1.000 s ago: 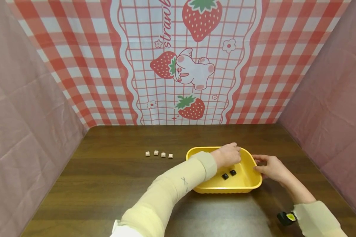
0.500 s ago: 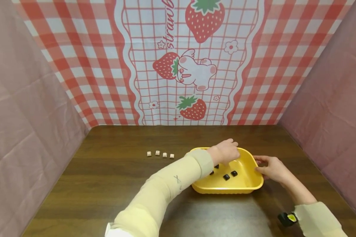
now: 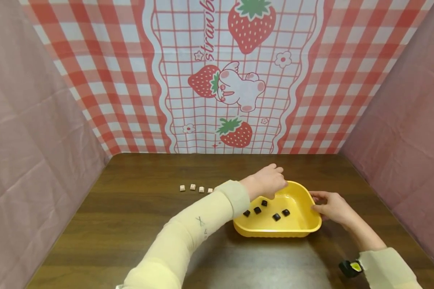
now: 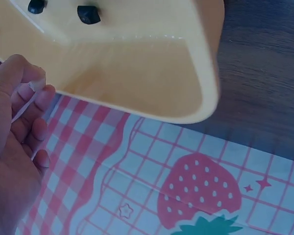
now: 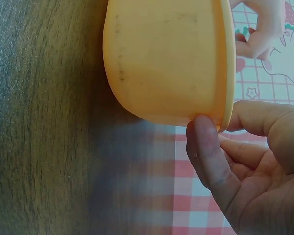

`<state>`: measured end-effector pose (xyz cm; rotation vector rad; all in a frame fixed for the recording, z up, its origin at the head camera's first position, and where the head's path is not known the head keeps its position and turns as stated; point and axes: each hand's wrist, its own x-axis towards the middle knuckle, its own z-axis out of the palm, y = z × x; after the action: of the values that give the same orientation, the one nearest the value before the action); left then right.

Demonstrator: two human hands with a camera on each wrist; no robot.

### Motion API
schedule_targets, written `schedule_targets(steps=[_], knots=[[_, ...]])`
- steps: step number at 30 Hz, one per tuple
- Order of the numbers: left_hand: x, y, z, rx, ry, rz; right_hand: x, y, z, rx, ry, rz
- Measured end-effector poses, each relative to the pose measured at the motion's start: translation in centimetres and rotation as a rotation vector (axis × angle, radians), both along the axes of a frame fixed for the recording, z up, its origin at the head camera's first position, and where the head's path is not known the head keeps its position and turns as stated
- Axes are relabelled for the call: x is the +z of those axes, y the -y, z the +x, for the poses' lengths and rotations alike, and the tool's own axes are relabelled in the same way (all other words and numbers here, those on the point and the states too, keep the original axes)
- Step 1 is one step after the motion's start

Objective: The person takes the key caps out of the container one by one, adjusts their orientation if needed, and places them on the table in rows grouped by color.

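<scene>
Only the left wrist view shows a pale bit (image 4: 37, 85), perhaps a key, pinched in my left hand (image 3: 267, 181) at the tub (image 3: 276, 233)'s far side; my right hand (image 3: 334, 208) grips the tub.

The right hand (image 5: 255, 171) is pinching the rim of an orange-yellow tub (image 5: 166, 63). In this view, dark wood (image 5: 44, 122) is stretching left of the grip, checked cloth (image 5: 191, 196) is showing behind it, and the left hand (image 5: 262, 24) is appearing above.
</scene>
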<state>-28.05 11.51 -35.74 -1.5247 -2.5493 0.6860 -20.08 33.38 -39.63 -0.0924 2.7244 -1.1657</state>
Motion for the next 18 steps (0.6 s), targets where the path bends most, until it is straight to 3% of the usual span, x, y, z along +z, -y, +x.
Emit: schedule_targets(steps=[8, 18], knots=[[1.0, 2.2, -0.2, 0.023, 0.018, 0.135, -0.1, 0.1, 0.0, 0.001, -0.012, 0.007], [2.2, 4.8, 0.2, 0.051, -0.001, 0.228, 0.0, -0.2, -0.1, 0.015, 0.0, 0.022]])
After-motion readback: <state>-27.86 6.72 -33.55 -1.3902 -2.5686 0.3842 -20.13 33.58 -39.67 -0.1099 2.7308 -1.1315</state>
